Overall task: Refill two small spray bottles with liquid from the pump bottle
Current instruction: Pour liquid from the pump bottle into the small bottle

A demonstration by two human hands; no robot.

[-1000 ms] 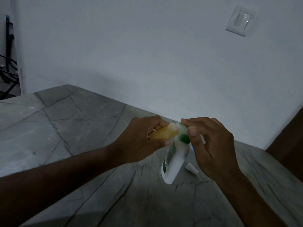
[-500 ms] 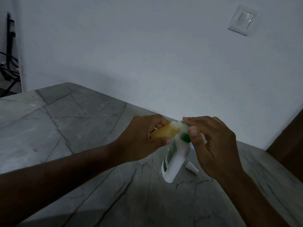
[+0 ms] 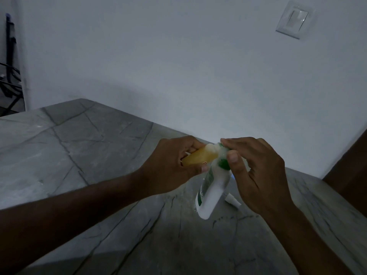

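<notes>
My left hand point(image 3: 172, 167) grips a small bottle of yellow liquid point(image 3: 61, 160), held nearly sideways with its mouth toward the right. That mouth meets the green pump head of a white pump bottle point(image 3: 211, 192), which stands tilted on the grey marble counter point(image 3: 83, 155). My right hand point(image 3: 258, 173) curls round the pump head, forefinger on top and thumb at its front. A small white cap or sprayer part point(image 3: 232, 201) lies on the counter just right of the pump bottle. A second spray bottle is not in sight.
A white wall point(image 3: 198, 76) runs along the counter's far edge, with a light switch point(image 3: 294, 19) at upper right. A dark metal frame point(image 3: 9, 72) stands at the far left beyond the counter. A dark brown surface point(image 3: 351, 171) rises at the right edge.
Both hands and both bottles stay almost still. The view has shifted slightly.
</notes>
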